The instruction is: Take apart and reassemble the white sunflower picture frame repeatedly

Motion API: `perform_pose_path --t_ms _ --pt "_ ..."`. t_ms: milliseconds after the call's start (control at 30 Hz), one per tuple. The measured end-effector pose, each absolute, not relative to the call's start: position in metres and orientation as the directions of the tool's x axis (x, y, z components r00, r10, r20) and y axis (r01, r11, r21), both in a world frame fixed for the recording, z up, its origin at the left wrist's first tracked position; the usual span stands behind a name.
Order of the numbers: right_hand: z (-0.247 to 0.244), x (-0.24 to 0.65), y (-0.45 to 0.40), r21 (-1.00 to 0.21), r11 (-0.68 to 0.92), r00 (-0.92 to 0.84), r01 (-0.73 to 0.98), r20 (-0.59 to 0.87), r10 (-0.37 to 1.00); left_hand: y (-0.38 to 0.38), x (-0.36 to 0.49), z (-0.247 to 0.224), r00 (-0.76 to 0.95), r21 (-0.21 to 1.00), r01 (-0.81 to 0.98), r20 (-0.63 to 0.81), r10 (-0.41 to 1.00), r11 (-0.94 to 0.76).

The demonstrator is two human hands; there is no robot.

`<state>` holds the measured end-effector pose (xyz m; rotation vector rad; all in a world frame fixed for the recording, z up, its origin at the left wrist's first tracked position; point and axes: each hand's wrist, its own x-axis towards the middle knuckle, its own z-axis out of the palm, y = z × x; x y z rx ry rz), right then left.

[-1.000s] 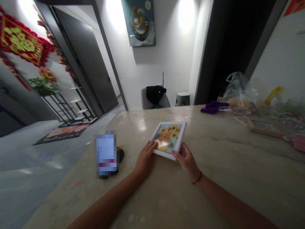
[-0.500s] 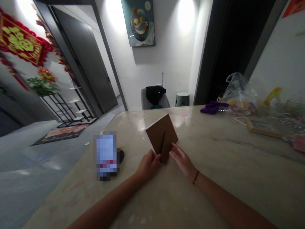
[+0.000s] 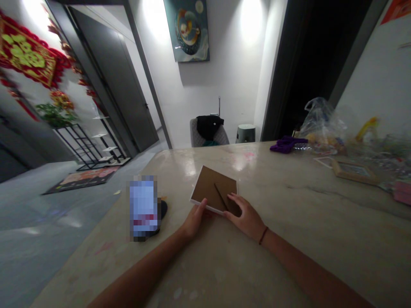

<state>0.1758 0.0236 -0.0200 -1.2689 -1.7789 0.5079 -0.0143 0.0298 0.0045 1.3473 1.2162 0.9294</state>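
Observation:
A white-edged picture frame is tilted above the table, its brown backing board facing up towards me. A narrow dark strip or slit runs slantwise across that backing. At the near left edge, my left hand is closed on the frame, thumb on top and the other fingers hidden beneath. My right hand curls around the near right corner, with its fingertips on the backing and its thumb at the near edge. The front of the frame is turned away.
A phone with a blurred screen stands on a dark holder to the left. On the stone-look table, a wooden frame, a purple cloth and a clear plastic bag lie at the far right. A chair stands beyond.
The frame has turned in my hands and tipped flatter, its strip now slanting the other way. My right hand has moved onto its near right corner; my left hand has shifted slightly left.

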Motion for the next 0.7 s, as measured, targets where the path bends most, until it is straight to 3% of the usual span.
perform_pose_path --t_ms 100,200,367,500,700 --pt "-0.02 0.187 0.03 -0.701 0.409 -0.124 0.584 0.421 0.899 0.039 -0.015 0.006 0.118 0.971 -0.185 -0.133 0.984 0.154" --pt "-0.02 0.198 0.035 -0.705 0.409 -0.154 0.58 0.398 0.904 0.046 -0.019 0.011 0.068 0.917 -0.335 -0.205 0.976 0.216" --pt "-0.018 0.209 0.039 -0.717 0.418 -0.18 0.558 0.387 0.904 0.046 -0.021 0.018 0.084 0.908 -0.286 -0.295 0.952 0.306" --pt "-0.015 0.208 0.038 -0.709 0.375 -0.08 0.597 0.412 0.908 0.042 -0.018 0.017 0.137 0.938 -0.232 -0.229 0.964 0.256" --pt "-0.024 0.198 0.038 -0.581 0.342 0.003 0.738 0.51 0.86 0.037 -0.018 0.013 0.342 0.963 -0.139 -0.172 0.924 0.231"
